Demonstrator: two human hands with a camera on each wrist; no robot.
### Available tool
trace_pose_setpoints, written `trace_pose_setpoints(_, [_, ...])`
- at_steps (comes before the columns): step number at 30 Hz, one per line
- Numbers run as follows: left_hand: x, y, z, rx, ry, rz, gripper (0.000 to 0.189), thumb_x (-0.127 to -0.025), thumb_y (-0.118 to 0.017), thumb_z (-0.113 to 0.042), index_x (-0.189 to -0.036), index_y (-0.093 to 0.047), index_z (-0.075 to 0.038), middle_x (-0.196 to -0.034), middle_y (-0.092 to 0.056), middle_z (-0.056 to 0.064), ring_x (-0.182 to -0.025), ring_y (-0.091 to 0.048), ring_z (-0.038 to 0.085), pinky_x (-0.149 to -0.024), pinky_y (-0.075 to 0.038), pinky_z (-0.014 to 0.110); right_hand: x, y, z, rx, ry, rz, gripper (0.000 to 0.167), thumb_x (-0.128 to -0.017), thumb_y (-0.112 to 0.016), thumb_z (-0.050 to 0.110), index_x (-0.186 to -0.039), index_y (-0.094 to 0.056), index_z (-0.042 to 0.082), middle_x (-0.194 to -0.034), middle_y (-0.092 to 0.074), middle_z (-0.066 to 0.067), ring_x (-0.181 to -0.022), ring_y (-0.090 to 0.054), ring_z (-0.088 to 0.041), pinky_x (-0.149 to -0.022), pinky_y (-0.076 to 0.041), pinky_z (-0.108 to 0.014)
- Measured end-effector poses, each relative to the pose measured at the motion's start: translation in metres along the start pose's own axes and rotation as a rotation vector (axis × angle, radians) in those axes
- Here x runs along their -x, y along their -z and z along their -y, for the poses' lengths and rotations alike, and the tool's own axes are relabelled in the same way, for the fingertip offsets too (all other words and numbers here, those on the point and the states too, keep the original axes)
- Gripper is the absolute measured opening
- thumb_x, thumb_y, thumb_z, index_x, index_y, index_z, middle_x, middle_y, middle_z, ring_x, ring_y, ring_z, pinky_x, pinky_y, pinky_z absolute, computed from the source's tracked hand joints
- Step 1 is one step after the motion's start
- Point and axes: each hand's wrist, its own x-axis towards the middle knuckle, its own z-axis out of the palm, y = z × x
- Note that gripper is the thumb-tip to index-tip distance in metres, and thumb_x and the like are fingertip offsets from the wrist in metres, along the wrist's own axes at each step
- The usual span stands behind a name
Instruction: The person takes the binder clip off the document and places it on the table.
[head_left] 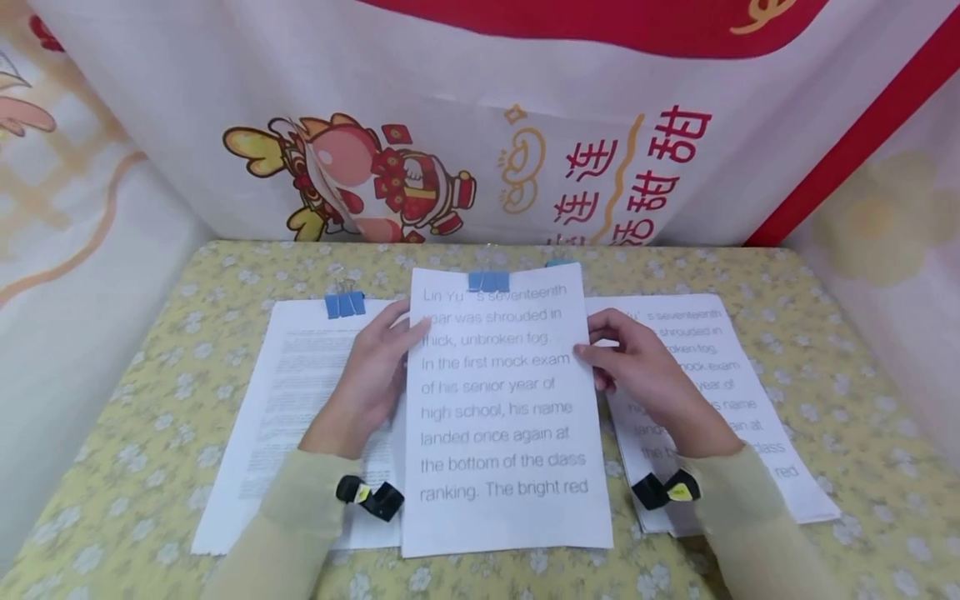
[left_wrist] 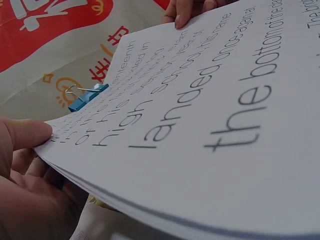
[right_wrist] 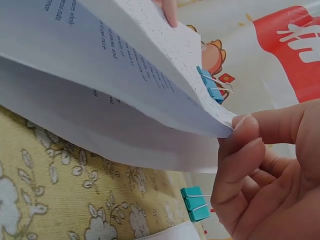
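Observation:
A sheaf of printed paper (head_left: 502, 433) with large English text is raised above the table, its top edge pinched by a blue binder clip (head_left: 489, 282). My left hand (head_left: 375, 375) grips the sheaf's left edge near the top, thumb on the front and fingers behind. On the opposite edge, my right hand (head_left: 637, 358) pinches the paper between thumb and curled fingers. From the right wrist view, the lower sheets (right_wrist: 115, 135) sag apart from the upper ones, showing print between them. The left wrist view shows the left thumb (left_wrist: 30, 134) pressing the top sheet.
Left on the flowered tablecloth (head_left: 105, 500) lies a stack of small-print pages (head_left: 292, 417) under another blue clip (head_left: 345, 304). At the right is a large-print stack (head_left: 772, 433), partly behind the right hand; a teal clip (right_wrist: 195, 204) sits near it. A printed curtain (head_left: 480, 83) hangs behind.

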Motion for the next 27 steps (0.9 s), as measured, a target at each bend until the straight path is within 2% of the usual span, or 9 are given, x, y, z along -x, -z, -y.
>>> trace_pose_setpoints(5, [-0.002,0.0,-0.006,-0.021,-0.009,0.009,0.048,-0.11,-0.063,-0.027,-0.155,-0.051,-0.035,-0.148,-0.067,-0.003,-0.129,-0.071,0.019,-0.099,-0.061,0.028,0.0,0.004,0.005,-0.005,0.024,0.01,0.025,-0.107,-0.067,0.019,-0.127,-0.057,0.007,-0.117,-0.062,-0.011,-0.072,-0.056,-0.015,-0.062,-0.048,-0.026])
trace_pose_setpoints(11, [-0.004,0.002,-0.011,-0.033,-0.024,-0.012,0.042,-0.109,-0.06,-0.017,-0.148,-0.052,-0.029,-0.145,-0.068,-0.001,-0.124,-0.073,0.02,-0.096,-0.061,0.026,-0.003,-0.001,0.005,-0.036,0.033,0.027,0.028,-0.106,-0.069,0.02,-0.128,-0.059,0.006,-0.116,-0.064,-0.006,-0.09,-0.061,-0.016,-0.068,-0.048,-0.028])
trace_pose_setpoints(13, [-0.004,0.002,-0.011,-0.031,-0.022,-0.018,0.038,-0.109,-0.061,-0.017,-0.145,-0.053,-0.028,-0.144,-0.068,0.001,-0.122,-0.074,0.02,-0.095,-0.062,0.027,-0.002,-0.002,0.004,-0.034,0.031,0.032,0.027,-0.106,-0.068,0.02,-0.128,-0.06,0.007,-0.115,-0.064,-0.005,-0.089,-0.06,-0.019,-0.069,-0.047,-0.028])
trace_pose_setpoints(16, [-0.003,0.001,-0.011,-0.043,-0.024,-0.03,0.034,-0.11,-0.062,-0.026,-0.144,-0.053,-0.028,-0.142,-0.069,0.002,-0.119,-0.075,0.019,-0.093,-0.062,0.026,-0.001,-0.003,0.003,-0.048,0.047,0.05,0.026,-0.106,-0.068,0.018,-0.127,-0.06,0.006,-0.114,-0.064,-0.006,-0.084,-0.058,-0.021,-0.067,-0.046,-0.028])
trace_pose_setpoints(20, [-0.001,0.002,-0.012,-0.063,-0.047,-0.044,0.04,-0.111,-0.062,-0.035,-0.149,-0.05,-0.032,-0.141,-0.07,0.002,-0.119,-0.076,0.019,-0.092,-0.063,0.026,0.001,-0.004,0.002,-0.058,0.073,0.076,0.025,-0.106,-0.068,0.016,-0.126,-0.059,0.004,-0.113,-0.064,-0.006,-0.077,-0.053,-0.018,-0.065,-0.044,-0.027])
trace_pose_setpoints(25, [0.003,0.002,-0.011,-0.073,-0.038,-0.059,0.053,-0.11,-0.064,-0.031,-0.159,-0.046,-0.036,-0.143,-0.07,0.0,-0.119,-0.076,0.019,-0.093,-0.065,0.029,0.001,-0.003,-0.002,-0.013,0.07,0.082,0.022,-0.102,-0.072,0.014,-0.121,-0.063,0.007,-0.106,-0.066,-0.006,-0.086,-0.058,-0.021,-0.073,-0.052,-0.031])
trace_pose_setpoints(27, [0.004,0.002,-0.01,-0.082,-0.035,-0.065,0.056,-0.11,-0.064,-0.03,-0.162,-0.044,-0.034,-0.145,-0.069,-0.001,-0.121,-0.076,0.019,-0.095,-0.064,0.029,0.0,-0.004,-0.002,0.021,0.084,0.074,0.02,-0.101,-0.074,0.013,-0.117,-0.065,0.007,-0.104,-0.067,-0.008,-0.091,-0.06,-0.023,-0.076,-0.054,-0.032])
